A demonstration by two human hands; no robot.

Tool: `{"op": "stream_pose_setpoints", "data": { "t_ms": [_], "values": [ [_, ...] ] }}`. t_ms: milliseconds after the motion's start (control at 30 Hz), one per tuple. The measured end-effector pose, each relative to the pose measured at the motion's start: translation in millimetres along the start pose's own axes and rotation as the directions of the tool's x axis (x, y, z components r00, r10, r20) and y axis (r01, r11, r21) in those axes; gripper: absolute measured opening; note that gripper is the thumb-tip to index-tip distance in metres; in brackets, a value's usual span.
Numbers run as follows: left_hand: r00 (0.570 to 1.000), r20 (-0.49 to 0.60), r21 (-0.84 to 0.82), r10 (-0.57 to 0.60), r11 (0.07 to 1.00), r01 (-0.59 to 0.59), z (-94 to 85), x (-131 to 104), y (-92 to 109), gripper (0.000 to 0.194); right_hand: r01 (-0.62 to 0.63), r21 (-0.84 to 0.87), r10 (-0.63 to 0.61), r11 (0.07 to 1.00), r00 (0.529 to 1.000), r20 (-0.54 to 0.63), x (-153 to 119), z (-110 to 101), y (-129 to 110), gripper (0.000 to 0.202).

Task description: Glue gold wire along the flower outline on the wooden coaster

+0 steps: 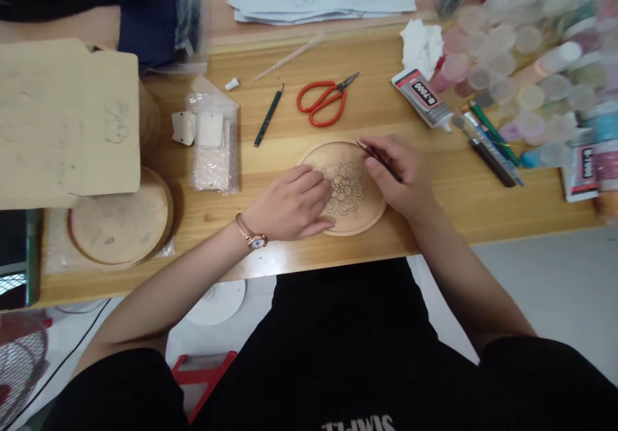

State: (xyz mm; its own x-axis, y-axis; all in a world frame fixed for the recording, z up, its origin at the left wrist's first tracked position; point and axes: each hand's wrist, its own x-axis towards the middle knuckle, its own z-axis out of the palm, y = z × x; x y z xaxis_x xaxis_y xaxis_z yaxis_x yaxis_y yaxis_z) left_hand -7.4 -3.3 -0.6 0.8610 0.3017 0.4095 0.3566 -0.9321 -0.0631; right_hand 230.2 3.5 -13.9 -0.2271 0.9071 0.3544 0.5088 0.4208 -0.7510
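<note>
A round wooden plate (338,225) with a flower drawn in dark lines lies on the table in front of me. My left hand (294,202), with a bracelet watch at the wrist, holds the plate on its left side. Its fingers are curled over the wood, their tips partly hidden, and the thumb lies along the near edge. In my right hand (400,173) is a pair of slim dark tweezers (386,163), pinched between thumb and fingers above the plate's right rim. The tweezers' tips point up and left, away from the drawn flower.
Beyond the plate lie red-handled scissors (321,102) and a dark green pencil (269,115). To the right are a glue tube (420,99), brushes (487,151) and many small jars (502,64). Leftward are wrapped wooden pieces (211,154), another round wooden piece (120,225) and cardboard (67,122).
</note>
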Motion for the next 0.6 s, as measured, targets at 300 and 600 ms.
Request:
{"op": "stream_pose_setpoints", "data": {
  "t_ms": [300,600],
  "values": [
    [0.999,-0.042,0.011,0.01,1.0,-0.009,3.4,2,3,0.05,-0.172,0.026,0.173,0.985,0.953,-0.247,-4,-11,-7,0.017],
    [0.999,-0.03,0.074,0.027,0.997,-0.025,3.1,2,5,0.054,-0.205,-0.264,0.133,0.943,0.955,-0.267,-41,-14,-47,0.02]
  ]
}}
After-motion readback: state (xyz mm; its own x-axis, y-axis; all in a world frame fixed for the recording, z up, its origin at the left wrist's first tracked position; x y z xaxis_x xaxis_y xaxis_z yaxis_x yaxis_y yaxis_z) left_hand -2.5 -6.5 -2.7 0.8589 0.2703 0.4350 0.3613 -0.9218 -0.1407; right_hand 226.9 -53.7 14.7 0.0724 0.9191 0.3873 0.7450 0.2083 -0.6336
